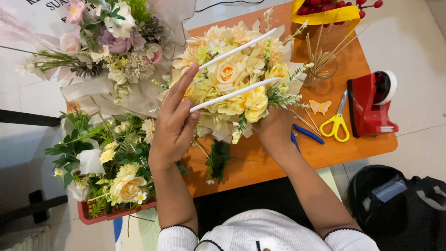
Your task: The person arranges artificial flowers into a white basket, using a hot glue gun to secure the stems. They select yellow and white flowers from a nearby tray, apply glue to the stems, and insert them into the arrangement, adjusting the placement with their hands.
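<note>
Resting against near white handle (234, 94), left hand (173, 125) sitting with fingers extended, thumb tucked beneath handle. Right hand (275, 128) reaching under yellow flower basket (237, 76), fingers hidden by blooms, grip impossible to tell. Basket standing on orange table (353, 148), centre. Yellow scissors (338, 122) and red tape dispenser (370, 104) lying right of basket. Crate of greenery (104, 162) sitting left. Pink wrapped bouquet (109, 42) lying far left; jar of sticks (320, 67) standing far right.

Yellow scissors (337, 122), a red tape dispenser (370, 105) and a glass of sticks (319, 69) were carried by the orange worktop (260, 162).
</note>
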